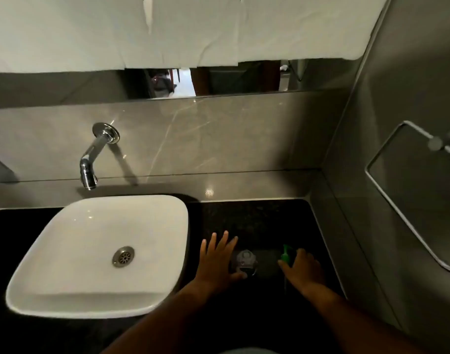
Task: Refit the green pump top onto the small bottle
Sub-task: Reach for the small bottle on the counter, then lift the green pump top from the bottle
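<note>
The green pump top [286,254] lies on the black counter [264,221], with its thin tube trailing toward me. My right hand [304,270] rests over it, fingers curled around its lower part. A small clear bottle [244,261] stands on the counter between my hands, seen from above and hard to make out in the dim light. To the bottle's left, my left hand [217,261] is flat with fingers spread, its thumb touching the bottle's base.
A white square basin [39,284] with a metal drain fills the counter's left half. A chrome spout [89,164] juts from the grey back wall. A grey side wall with a metal towel ring [387,200] stands to the right.
</note>
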### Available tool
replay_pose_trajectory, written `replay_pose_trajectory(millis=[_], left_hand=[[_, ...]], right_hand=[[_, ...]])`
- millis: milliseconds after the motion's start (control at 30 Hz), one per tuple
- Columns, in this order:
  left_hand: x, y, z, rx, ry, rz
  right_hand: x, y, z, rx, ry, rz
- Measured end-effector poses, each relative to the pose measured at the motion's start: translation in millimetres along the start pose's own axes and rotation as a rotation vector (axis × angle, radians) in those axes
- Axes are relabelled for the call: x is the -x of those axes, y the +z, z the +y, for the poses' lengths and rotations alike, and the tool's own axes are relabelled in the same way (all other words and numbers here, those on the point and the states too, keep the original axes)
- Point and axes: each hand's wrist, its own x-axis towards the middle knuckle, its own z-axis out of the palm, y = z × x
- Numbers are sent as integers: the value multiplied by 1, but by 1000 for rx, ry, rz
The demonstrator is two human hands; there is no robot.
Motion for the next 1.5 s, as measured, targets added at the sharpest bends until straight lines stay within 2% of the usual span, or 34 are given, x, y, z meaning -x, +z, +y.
replay_pose_trajectory(millis=[67,133,267,400,633,733,867,1067,1300,1433,1500], left_hand=[[-38,42,6,193,-118,-178],[-30,44,9,258,-117,-99],[-38,42,4,373,-61,-8],[-38,44,-3,353,-39,58],[-36,50,-8,313,-115,10],[-35,50,-6,346,-126,-7],[-33,48,-3,369,-130,-29],[-30,47,-1,411,-145,-54],[-29,47,-1,420,-152,-62],[-29,47,-2,426,-167,-76],[-29,47,-1,435,-177,-79]], right_hand=[[-60,26,21,-4,79,-190],[-56,28,26,-64,85,-231],[-68,31,22,-114,44,-209],[-83,39,26,-129,15,-187],[-102,40,30,-178,-10,-208],[-108,24,4,-368,-70,-143],[-111,-22,-53,-674,-305,2],[-91,-67,-103,-1010,-445,-1],[-64,-32,-99,-942,-478,-69],[-55,-5,-88,-795,-497,-63],[-51,11,-80,-689,-465,-121]])
